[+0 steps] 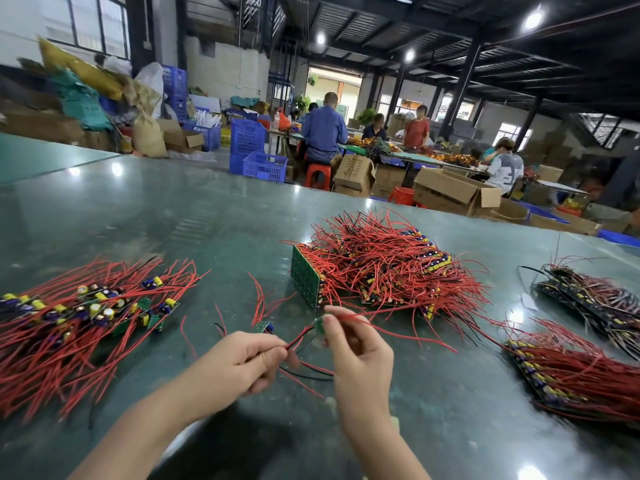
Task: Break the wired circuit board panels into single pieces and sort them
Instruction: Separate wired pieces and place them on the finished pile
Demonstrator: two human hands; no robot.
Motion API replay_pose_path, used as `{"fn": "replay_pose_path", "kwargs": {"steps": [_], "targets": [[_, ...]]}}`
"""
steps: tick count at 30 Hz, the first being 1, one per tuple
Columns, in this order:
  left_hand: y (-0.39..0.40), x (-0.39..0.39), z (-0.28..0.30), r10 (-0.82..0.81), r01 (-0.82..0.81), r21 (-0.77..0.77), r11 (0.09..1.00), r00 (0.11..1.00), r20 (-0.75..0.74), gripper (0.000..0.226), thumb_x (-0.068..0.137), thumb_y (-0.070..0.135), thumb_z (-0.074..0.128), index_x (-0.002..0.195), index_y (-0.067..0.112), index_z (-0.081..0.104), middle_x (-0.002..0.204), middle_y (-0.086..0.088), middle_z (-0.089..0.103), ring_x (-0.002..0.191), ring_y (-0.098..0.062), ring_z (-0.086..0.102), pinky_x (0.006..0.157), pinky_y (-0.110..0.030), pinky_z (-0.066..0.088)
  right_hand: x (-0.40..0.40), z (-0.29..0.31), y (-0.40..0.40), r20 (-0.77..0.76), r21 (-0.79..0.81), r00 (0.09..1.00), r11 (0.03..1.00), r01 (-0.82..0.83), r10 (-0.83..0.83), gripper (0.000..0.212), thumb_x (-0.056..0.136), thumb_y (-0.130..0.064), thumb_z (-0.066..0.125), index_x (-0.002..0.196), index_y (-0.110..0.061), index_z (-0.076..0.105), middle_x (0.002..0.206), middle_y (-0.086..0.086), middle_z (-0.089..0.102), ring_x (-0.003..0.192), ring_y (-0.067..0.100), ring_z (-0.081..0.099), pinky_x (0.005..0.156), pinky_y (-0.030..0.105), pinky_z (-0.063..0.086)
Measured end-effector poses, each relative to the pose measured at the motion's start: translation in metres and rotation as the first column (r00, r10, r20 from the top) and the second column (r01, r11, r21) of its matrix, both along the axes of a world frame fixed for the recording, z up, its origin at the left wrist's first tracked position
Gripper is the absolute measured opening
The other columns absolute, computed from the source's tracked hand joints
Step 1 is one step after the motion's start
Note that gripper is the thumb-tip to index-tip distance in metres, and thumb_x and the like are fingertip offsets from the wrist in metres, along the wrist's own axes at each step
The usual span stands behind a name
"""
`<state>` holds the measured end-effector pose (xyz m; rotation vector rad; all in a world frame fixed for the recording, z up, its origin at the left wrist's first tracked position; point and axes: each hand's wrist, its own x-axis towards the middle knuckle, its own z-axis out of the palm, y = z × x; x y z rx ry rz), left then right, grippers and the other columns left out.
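Small board (319, 325) upright in right hand (358, 355), wires (298, 337) trailing to left hand (242, 362)

Red wires (391, 268) over green boards (304, 277) (yellow, blue capacitors (95, 308) dotted about); dark green glossy table (173, 220); blue crates (265, 166), red stools (317, 174).
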<state>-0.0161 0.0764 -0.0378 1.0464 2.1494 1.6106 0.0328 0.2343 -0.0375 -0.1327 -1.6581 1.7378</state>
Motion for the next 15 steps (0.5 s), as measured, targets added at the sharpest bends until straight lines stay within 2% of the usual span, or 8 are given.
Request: {"fn": "replay_pose_path", "kwargs": {"steps": [2,5,8,11,13,14,15], "targets": [[0.0005,0.0017,0.0023,-0.017,0.018,-0.042,0.999,1.000,0.015,0.030,0.093,0.026,0.046,0.072,0.026,0.066,0.044,0.009,0.040,0.043,-0.001,0.032,0.048,-0.011,0.028,-0.0017,0.0024,0.0057,-0.014,-0.089,0.999,0.995,0.044,-0.046,0.020,0.085,0.001,0.065,0.080,-0.017,0.074,0.077,-0.004,0.073,0.066,0.002,0.061,0.061,0.013,0.048],[0.0002,0.0014,0.0034,-0.008,0.012,-0.094,0.995,0.999,0.048,0.028,0.097,0.021,0.046,0.076,0.013,0.063,0.044,0.009,0.039,0.043,-0.002,0.031,0.049,-0.013,0.028,-0.0022,0.0024,0.0076,-0.011,-0.133,0.999,0.990,0.041,-0.043,0.022,0.085,-0.001,0.065,0.076,-0.019,0.075,0.077,-0.004,0.073,0.067,0.002,0.061,0.060,0.013,0.048],[-0.0033,-0.0012,0.0039,-0.004,0.009,-0.151,0.988,0.999,0.032,0.028,0.099,0.018,0.045,0.076,0.015,0.063,0.043,0.008,0.037,0.043,-0.003,0.029,0.048,-0.015,0.026,-0.0015,0.0010,0.0060,0.005,-0.106,1.000,0.994,0.016,-0.016,0.022,0.084,-0.002,0.066,0.076,-0.020,0.076,0.077,-0.005,0.073,0.065,0.001,0.060,0.060,0.013,0.048],[-0.0055,-0.0035,0.0047,0.037,-0.029,-0.143,0.989,0.998,0.056,0.026,0.098,0.016,0.047,0.080,0.018,0.065,0.041,0.007,0.039,0.040,-0.002,0.031,0.044,-0.011,0.027,-0.0015,0.0043,0.0093,0.022,-0.109,0.999,0.994,-0.024,0.026,0.019,0.084,-0.003,0.066,0.079,-0.018,0.076,0.079,-0.006,0.073,0.064,0.001,0.060,0.061,0.016,0.049],[-0.0063,-0.0034,0.0052,0.132,-0.129,-0.105,0.986,0.991,0.023,0.017,0.097,0.023,0.053,0.087,0.025,0.067,0.043,0.005,0.050,0.039,-0.001,0.038,0.045,-0.012,0.032,-0.0014,0.0070,0.0117,0.035,-0.116,0.997,0.991,-0.067,0.071,0.017,0.085,-0.003,0.065,0.082,-0.016,0.075,0.078,-0.005,0.073,0.062,0.001,0.059,0.060,0.016,0.049],[-0.0069,-0.0023,0.0050,0.209,-0.212,-0.095,0.973,0.977,-0.043,0.012,0.094,0.035,0.056,0.091,0.030,0.066,0.048,0.006,0.057,0.041,-0.001,0.043,0.047,-0.015,0.035,-0.0010,0.0081,0.0121,0.034,-0.123,0.995,0.989,-0.087,0.092,0.016,0.085,-0.002,0.065,0.084,-0.015,0.075,0.075,-0.005,0.072,0.061,0.001,0.058,0.059,0.015,0.048],[-0.0084,-0.0002,0.0055,0.304,-0.323,-0.101,0.941,0.938,-0.163,0.019,0.088,0.050,0.054,0.094,0.035,0.066,0.054,0.010,0.063,0.044,-0.001,0.048,0.050,-0.019,0.038,-0.0005,0.0084,0.0122,0.033,-0.125,0.993,0.987,-0.105,0.110,0.016,0.085,-0.002,0.065,0.085,-0.014,0.074,0.072,-0.005,0.071,0.060,0.001,0.058,0.058,0.014,0.048]]}}
